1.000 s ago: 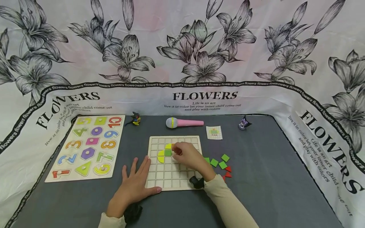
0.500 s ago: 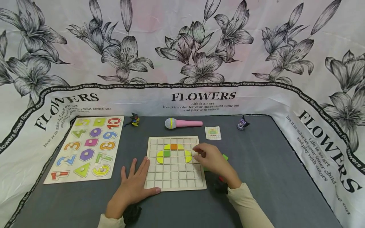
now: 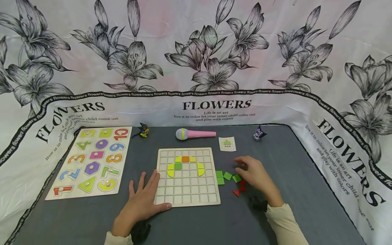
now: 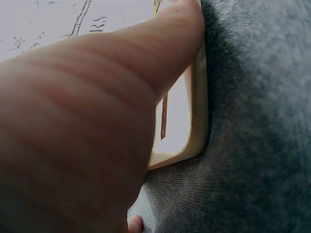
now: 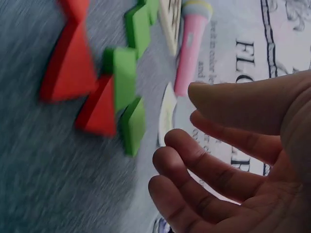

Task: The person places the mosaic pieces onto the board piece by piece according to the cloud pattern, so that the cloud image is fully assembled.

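Note:
My left hand (image 3: 137, 206) rests with fingers spread along the left edge of a pale wooden grid board (image 3: 186, 199), thumb on its front corner. On the board lie an orange square tile (image 3: 185, 159), one green square tile (image 3: 178, 166) and yellow rounded tiles (image 3: 200, 169). My right hand (image 3: 255, 175) hovers over the loose tiles right of the board, fingers loosely bent and holding nothing. Beneath it are several green square tiles (image 5: 125, 77) and red triangle tiles (image 5: 70, 65); the hand partly covers them in the head view.
A number-and-shape puzzle board (image 3: 88, 161) lies at the left. Behind the grid board are a pink toy microphone (image 3: 199, 133), a small pattern card (image 3: 227, 144) and two small figures, one yellow and black (image 3: 142, 130), one purple (image 3: 259, 133). A flower-printed cloth (image 3: 214, 98) stands behind.
My right hand has left the board and moved right, over the loose tiles. The orange tile and the right-hand yellow tiles, earlier covered, now show. My left hand stays in place.

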`<control>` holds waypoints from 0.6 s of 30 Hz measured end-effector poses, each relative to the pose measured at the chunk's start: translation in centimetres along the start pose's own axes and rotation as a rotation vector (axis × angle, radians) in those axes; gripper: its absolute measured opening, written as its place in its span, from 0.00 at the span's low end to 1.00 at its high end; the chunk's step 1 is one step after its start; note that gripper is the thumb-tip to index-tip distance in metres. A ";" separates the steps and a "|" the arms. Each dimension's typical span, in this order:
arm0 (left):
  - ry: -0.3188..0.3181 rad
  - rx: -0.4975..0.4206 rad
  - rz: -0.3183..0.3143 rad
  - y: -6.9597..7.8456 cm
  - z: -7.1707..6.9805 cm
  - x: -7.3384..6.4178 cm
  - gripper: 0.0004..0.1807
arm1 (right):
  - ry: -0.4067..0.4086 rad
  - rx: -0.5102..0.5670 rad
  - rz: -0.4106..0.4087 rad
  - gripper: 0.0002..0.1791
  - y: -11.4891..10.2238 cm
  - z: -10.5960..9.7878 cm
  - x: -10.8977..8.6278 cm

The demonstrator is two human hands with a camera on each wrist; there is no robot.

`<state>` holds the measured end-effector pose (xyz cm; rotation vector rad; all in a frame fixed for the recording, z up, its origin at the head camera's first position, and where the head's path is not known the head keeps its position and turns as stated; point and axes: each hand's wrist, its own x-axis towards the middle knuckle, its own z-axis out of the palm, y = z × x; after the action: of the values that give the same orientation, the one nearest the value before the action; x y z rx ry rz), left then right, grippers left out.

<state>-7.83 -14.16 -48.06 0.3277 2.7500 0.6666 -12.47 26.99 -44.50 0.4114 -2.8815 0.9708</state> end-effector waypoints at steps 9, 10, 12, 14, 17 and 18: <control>0.000 -0.004 0.006 -0.1 -0.1 -0.2 0.69 | -0.030 -0.031 0.047 0.15 1.7 -0.1 -0.4; 0.000 -0.004 0.005 -0.1 -0.1 -0.2 0.69 | -0.036 -0.028 0.049 0.15 1.8 -0.1 -0.4; -0.003 -0.002 0.004 0.0 -0.1 -0.2 0.69 | -0.047 -0.029 0.049 0.14 2.0 0.0 -0.4; -0.004 -0.004 0.004 0.1 -0.2 -0.2 0.70 | -0.053 -0.031 0.044 0.13 2.2 0.1 -0.3; -0.003 -0.004 0.006 0.1 -0.1 -0.1 0.70 | -0.061 -0.039 0.043 0.11 2.3 0.3 -0.2; 0.000 -0.006 0.010 0.1 -0.1 -0.1 0.70 | -0.063 -0.043 0.044 0.11 2.3 0.3 -0.1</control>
<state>-7.76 -14.18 -47.91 0.3409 2.7476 0.6777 -12.99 28.60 -46.13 0.3830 -2.9740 0.9169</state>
